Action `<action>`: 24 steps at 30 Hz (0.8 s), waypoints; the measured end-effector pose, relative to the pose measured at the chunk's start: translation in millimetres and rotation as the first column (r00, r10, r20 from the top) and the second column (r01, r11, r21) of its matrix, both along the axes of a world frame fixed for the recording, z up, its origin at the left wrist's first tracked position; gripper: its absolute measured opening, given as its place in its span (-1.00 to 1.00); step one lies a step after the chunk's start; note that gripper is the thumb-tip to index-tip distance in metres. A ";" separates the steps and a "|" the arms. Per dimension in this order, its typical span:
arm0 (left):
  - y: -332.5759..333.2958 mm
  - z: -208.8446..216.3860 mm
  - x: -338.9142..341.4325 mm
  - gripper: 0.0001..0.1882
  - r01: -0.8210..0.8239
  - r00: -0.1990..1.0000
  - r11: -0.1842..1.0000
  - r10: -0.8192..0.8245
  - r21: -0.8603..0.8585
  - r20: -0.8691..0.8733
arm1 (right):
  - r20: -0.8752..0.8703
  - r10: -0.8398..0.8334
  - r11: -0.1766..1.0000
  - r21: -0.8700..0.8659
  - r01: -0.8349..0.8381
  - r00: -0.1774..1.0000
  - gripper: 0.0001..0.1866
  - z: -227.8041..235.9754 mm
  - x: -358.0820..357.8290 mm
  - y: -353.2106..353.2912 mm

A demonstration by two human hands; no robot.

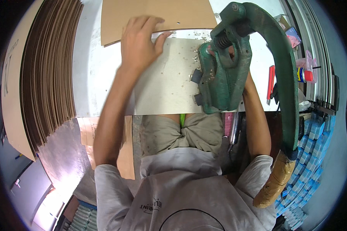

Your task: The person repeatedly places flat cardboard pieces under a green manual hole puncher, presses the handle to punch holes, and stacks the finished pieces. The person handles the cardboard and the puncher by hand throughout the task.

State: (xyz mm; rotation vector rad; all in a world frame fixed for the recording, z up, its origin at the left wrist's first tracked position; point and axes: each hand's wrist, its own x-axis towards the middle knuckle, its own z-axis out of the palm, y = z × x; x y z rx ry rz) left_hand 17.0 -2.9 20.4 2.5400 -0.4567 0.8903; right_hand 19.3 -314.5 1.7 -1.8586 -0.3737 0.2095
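My left hand (140, 44) is over the near edge of a brown cardboard sheet (162, 15); its thumb and fingers are apart, and the fingers are slightly blurred. A small hole shows in the sheet near that edge. To the right stands a green cast-metal hand-lever press (227, 73) with a coil spring. Its long curved lever (287, 73) ends in a tape-wrapped handle (275, 179). My right forearm (256, 111) passes behind the press, which hides most of my right hand (231, 51). Only bits of fingers show around the press head, so their grip is unclear.
Small metal rings (196, 57) lie scattered by the press on a pale board (162, 84). Tall cardboard sheets (54, 69) stand stacked at left. A red cutter (271, 82) and a red-capped container (306, 76) sit at right. Blue-wrapped bundles (306, 154) are piled lower right.
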 end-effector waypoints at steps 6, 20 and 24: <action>29.5 -18.1 39.9 -0.69 0.122 0.926 0.992 -0.105 0.025 -0.362 | -0.065 -0.034 0.989 -0.145 0.024 0.997 -0.67 31.4 3.9 -1.4; -23.5 3.0 37.1 -0.61 0.141 0.989 0.984 -0.136 0.104 -0.060 | -0.429 -0.041 0.845 0.467 0.261 0.902 -0.65 6.4 29.6 36.2; -26.0 15.0 49.2 -0.66 0.167 0.984 0.978 -0.159 0.123 -0.076 | -0.100 -0.029 0.911 0.407 0.068 0.995 -0.65 7.0 44.7 38.1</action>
